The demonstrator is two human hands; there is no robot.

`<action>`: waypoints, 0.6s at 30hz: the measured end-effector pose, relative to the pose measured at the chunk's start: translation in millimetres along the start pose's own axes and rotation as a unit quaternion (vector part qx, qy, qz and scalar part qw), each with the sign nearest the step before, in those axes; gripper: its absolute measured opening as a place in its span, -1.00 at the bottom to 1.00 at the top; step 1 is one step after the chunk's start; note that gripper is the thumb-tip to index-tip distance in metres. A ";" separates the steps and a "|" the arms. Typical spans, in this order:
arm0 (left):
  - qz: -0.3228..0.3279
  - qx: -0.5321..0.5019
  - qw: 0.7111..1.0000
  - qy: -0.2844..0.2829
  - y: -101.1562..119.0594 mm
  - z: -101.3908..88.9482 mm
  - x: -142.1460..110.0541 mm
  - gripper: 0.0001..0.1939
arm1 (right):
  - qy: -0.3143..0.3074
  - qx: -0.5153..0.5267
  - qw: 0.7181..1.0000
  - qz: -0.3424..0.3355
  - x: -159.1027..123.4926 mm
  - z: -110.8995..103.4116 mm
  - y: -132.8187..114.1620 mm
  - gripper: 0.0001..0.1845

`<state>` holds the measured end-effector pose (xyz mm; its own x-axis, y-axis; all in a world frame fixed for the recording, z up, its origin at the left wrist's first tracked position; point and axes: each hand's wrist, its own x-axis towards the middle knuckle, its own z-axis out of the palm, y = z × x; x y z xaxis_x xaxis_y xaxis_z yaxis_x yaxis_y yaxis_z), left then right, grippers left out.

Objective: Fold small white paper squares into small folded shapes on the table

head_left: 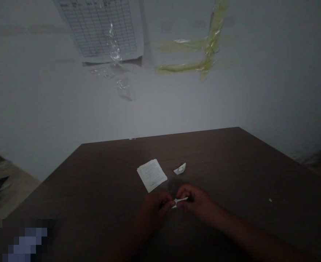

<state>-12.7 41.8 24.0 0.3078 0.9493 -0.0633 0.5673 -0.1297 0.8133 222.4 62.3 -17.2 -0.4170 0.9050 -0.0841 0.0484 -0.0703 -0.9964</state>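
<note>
Between my two hands is a small folded piece of white paper (180, 200), held just above the table near its front middle. My left hand (160, 204) pinches its left end between thumb and fingers. On the other side my right hand (191, 199) grips the paper with thumb and fingertips, partly covering it. Just beyond my hands lies a small folded paper boat (180, 169). To its left rests a stack of printed paper sheets (152, 175), slightly fanned at the edges.
The dark brown table (116, 156) reaches back to a pale wall (176, 105). A tiny white scrap (270, 200) lies at the right. A printed grid sheet (102, 32) and yellowed tape (182, 68) are stuck on the wall. A blurred-out patch (26, 242) covers the lower left corner.
</note>
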 end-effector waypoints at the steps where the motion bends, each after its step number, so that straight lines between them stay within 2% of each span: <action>1: -0.003 -0.002 1.000 -0.002 -0.5 -0.5 0.8 -0.80 | -0.001 0.005 1.000 0.001 0.9 -0.7 -0.2 -0.65; 7: -0.021 -0.064 0.997 -0.025 -8.0 -4.0 3.9 -0.71 | -0.028 0.039 0.999 -0.001 7.2 -8.0 -0.9 -0.51; 13: -0.001 -0.108 0.992 -0.065 -13.6 -6.2 2.8 -0.66 | -0.015 0.055 0.998 -0.017 10.4 -10.7 3.1 -0.45; 15: 0.005 -0.108 0.991 -0.079 -14.8 -7.3 3.0 -0.66 | -0.001 0.039 0.999 -0.019 10.4 -11.5 5.0 -0.47; 18: 0.021 -0.078 0.992 -0.095 -18.0 -6.6 2.8 -0.69 | 0.022 -0.031 0.998 -0.040 9.6 -13.1 7.7 -0.63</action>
<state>-27.1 48.7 13.0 0.4757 0.8708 -0.1238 0.4310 -0.1082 0.8958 230.6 76.0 -25.6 -0.3821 0.9241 -0.0023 0.0741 0.0282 -0.9969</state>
